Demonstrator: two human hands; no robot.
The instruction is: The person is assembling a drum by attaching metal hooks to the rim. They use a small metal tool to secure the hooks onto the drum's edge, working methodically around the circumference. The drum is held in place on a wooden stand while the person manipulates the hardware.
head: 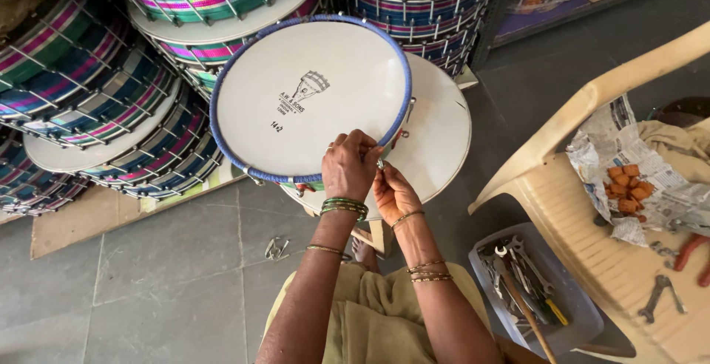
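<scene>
Two hands, left hand [349, 166] & right hand [393, 192], pinching blue-rimmed drum [310, 94] edge

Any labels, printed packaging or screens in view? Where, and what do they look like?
Printed mark: black emblem with small lettering on the white head of the blue-rimmed drum, upper centre.
Newspaper sheet: crumpled, grey-white, on the cream plastic chair, holding orange-brown pieces.
No screens.

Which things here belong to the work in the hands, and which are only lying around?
In use:
left hand
right hand
blue-rimmed drum
drum underneath

Lying about:
stacked drums
tool tray
chair
newspaper with orange pieces
wrench
</scene>
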